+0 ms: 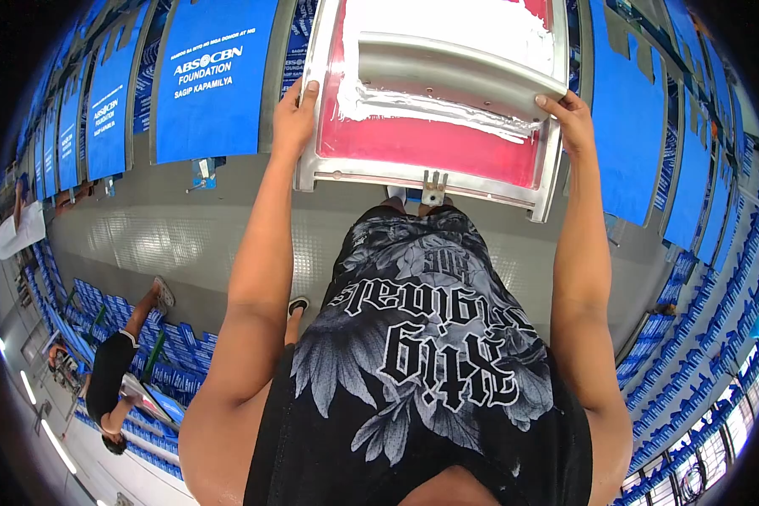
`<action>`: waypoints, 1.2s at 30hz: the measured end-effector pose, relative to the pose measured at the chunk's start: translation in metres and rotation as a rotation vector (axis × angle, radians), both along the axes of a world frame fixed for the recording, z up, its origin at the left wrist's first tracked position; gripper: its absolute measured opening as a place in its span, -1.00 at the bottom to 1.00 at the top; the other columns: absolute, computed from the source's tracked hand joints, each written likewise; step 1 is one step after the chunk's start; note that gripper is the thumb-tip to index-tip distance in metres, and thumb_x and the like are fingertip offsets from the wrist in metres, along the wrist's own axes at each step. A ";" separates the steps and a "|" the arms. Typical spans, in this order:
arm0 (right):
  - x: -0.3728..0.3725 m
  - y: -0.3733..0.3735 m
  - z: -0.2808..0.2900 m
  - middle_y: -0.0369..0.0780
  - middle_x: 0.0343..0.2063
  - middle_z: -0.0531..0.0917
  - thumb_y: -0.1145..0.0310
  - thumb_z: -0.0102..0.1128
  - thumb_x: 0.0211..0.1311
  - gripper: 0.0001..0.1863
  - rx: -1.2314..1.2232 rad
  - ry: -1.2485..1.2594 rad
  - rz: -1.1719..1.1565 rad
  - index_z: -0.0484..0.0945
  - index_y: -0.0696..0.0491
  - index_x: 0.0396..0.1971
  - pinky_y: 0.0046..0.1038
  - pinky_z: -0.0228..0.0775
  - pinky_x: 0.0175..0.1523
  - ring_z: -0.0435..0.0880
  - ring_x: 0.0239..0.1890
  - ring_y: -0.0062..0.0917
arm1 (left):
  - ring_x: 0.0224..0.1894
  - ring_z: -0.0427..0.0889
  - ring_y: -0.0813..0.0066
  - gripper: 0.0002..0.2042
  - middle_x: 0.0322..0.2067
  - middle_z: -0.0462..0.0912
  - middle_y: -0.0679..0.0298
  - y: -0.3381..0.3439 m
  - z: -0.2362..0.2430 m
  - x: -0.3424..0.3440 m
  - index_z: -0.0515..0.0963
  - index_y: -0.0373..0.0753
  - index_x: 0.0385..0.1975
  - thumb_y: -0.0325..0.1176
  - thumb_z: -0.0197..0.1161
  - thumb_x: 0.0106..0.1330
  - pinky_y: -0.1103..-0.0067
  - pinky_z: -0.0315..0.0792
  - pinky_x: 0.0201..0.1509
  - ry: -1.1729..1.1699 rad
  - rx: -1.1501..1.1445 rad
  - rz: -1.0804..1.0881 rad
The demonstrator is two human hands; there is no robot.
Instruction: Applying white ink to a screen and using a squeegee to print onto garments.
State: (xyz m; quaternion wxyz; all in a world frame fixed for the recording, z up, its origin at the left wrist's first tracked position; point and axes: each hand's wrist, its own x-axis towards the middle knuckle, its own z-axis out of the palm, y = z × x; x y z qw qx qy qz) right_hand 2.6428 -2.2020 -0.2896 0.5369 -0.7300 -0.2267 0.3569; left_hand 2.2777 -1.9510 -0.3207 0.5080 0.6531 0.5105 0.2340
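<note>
A screen-printing frame [306,156] with a pale metal rim and a red mesh [430,152] is held out in front of me. White ink [447,18] covers the mesh's far part and streaks across its middle. Across the mesh lies a long metal squeegee [455,72], tilted slightly down to the right; its blade edge is smeared white. My left hand [295,118] is closed round the frame's left side. On the right side my right hand [572,122] grips the rim, its thumb close to the squeegee's right end. A small metal bracket [434,187] sits at the frame's near edge.
Blue printed panels [215,84] hang in rows to the left, with more blue panels [628,118] to the right. Grey floor [160,228] lies below. One person in black [114,371] bends at lower left; another person's white garment [21,232] shows at far left.
</note>
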 end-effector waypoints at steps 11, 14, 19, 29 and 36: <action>-0.010 0.003 0.010 -0.21 -0.34 0.64 0.40 0.42 -0.13 -0.59 0.027 0.045 0.028 0.59 0.20 -0.20 -0.58 0.33 -0.08 0.55 -0.28 -0.58 | -0.01 0.53 0.25 -0.43 -0.08 0.56 -0.02 0.004 -0.018 -0.015 0.35 -0.30 0.13 0.04 0.06 0.30 0.50 0.36 0.06 0.023 0.050 -0.025; -0.005 0.005 0.010 -0.21 -0.31 0.64 0.40 0.42 -0.13 -0.58 -0.025 0.027 0.055 0.58 0.22 -0.20 -0.56 0.34 -0.06 0.56 -0.26 -0.56 | 0.03 0.50 0.11 -0.40 -0.06 0.53 -0.10 0.001 -0.011 -0.002 0.33 -0.30 0.15 0.06 0.07 0.28 0.46 0.33 0.10 0.202 0.122 -0.043; -0.028 -0.007 0.069 -0.05 -0.31 0.62 0.38 0.28 -0.24 -0.54 -0.561 -0.716 0.501 0.55 0.06 -0.17 -0.02 0.05 0.23 0.56 -0.11 -0.22 | 0.01 0.44 0.12 -0.43 -0.03 0.47 0.06 -0.011 0.057 0.004 0.40 -0.23 0.08 -0.09 0.32 0.08 0.32 0.26 0.12 0.330 0.703 -0.294; -0.022 0.025 0.079 -0.14 -0.47 0.62 0.52 0.10 -0.23 -0.65 -0.474 -0.947 0.572 0.56 0.02 -0.29 -0.15 0.22 -0.10 0.58 -0.28 -0.24 | -0.41 0.57 0.09 -0.86 -0.55 0.57 0.16 0.004 0.127 0.118 0.54 -0.14 -0.48 -0.38 0.32 -0.06 0.29 0.42 -0.28 0.530 0.745 -0.859; 0.014 0.099 0.005 -0.24 -0.22 0.52 0.56 0.08 -0.12 -0.59 -0.444 -1.389 0.476 0.41 0.01 -0.15 0.10 0.13 0.10 0.48 -0.09 -0.34 | -0.16 0.51 0.11 -0.58 -0.22 0.53 0.10 0.050 0.032 0.147 0.46 -0.24 -0.15 -0.49 0.27 -0.12 0.33 0.38 -0.03 0.505 0.935 -0.669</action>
